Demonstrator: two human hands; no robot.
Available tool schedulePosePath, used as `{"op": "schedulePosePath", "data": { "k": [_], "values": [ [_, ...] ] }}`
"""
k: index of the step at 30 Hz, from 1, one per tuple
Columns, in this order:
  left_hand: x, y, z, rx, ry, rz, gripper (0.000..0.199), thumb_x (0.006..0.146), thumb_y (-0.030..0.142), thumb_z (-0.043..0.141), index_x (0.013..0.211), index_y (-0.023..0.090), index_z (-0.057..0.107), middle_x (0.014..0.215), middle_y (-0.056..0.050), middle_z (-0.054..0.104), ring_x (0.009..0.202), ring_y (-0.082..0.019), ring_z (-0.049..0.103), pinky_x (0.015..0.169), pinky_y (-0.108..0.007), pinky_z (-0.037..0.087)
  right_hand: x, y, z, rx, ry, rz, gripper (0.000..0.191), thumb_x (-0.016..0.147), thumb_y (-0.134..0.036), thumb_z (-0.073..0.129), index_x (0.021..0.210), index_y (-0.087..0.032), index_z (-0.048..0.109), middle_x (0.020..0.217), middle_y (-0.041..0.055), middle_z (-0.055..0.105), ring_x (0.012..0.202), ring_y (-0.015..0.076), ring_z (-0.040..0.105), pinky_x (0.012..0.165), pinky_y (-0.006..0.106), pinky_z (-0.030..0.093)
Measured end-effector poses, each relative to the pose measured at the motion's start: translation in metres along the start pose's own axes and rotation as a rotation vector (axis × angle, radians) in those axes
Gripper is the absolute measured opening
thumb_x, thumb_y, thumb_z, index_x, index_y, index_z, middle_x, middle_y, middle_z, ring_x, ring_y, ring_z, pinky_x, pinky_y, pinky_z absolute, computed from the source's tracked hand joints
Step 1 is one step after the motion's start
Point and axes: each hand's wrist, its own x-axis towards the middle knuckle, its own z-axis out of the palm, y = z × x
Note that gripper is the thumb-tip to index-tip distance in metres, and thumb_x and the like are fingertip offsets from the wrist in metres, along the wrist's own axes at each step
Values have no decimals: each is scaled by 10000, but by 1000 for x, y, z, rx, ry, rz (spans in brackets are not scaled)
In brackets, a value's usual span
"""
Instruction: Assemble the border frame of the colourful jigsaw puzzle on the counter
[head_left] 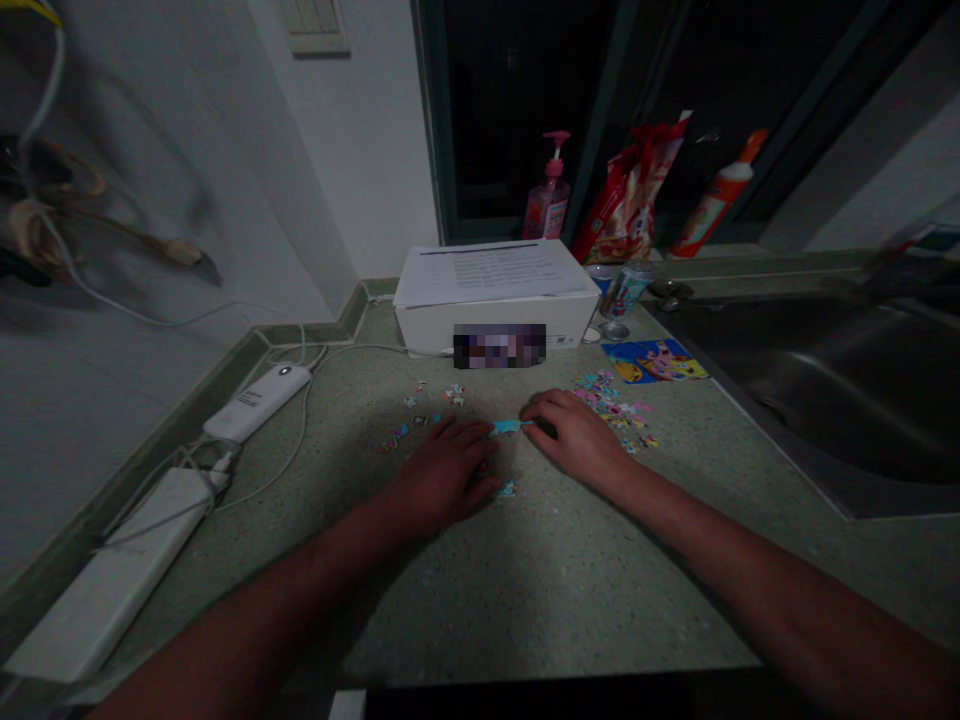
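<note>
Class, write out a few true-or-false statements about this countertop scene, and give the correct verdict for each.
1. The right hand touches blue puzzle pieces. True.
2. The left hand is lifted high above the speckled countertop. False: it rests on it.
3. The steel sink lies left of the hands. False: it lies to their right.
4. Papers lie on a white box. True.
5. A cartoon picture card lies near the sink. True.

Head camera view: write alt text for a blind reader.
The left hand and right hand rest on a speckled countertop around a blue strip of jigsaw pieces, with more pieces scattered nearby. Behind them sit a white box under papers and a colourful picture card; a steel sink lies to the right.
</note>
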Motion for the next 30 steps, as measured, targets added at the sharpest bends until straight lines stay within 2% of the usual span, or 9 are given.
{"op": "schedulePosePath", "data": {
  "k": [8, 13, 19, 30],
  "values": [
    [-1, -1, 0, 10, -1, 22, 277, 1029, 395, 641, 1238, 216, 673, 1459, -126, 650, 1390, -313, 580, 1235, -578, 376, -3, 1, -2, 18, 10, -7, 204, 1000, -203, 607, 1152, -246, 736, 1134, 105, 747, 1090, 291, 698, 986, 486, 565],
    [-1, -1, 0, 20, 3, 23, 311, 1010, 390, 663, 1263, 208, 670, 1460, -132, 648, 1382, -321, 582, 1233, -575, 374, -6, 2, -4, 41, -4, -14, 213, 993, -197, 600, 1160, -229, 728, 1169, 118, 738, 1137, 296, 690, 1021, 488, 561],
    [-1, 0, -1, 15, 14, 88, 282, 1000, 361, 679, 1249, 228, 679, 1385, -104, 687, 1314, -288, 623, 1254, -565, 334, -7, 0, -6, 46, -6, -20, 208, 993, -203, 599, 1155, -232, 727, 1165, 114, 739, 1136, 294, 689, 1019, 492, 561],
    [-1, 0, -2, -19, 16, 126, 202, 967, 362, 715, 1135, 250, 709, 1336, -80, 700, 1288, -277, 630, 1247, -559, 348, -9, 1, -5, 61, 5, -24, 211, 985, -206, 613, 1153, -241, 736, 1167, 118, 738, 1123, 302, 693, 1004, 511, 572]
  ]
}}
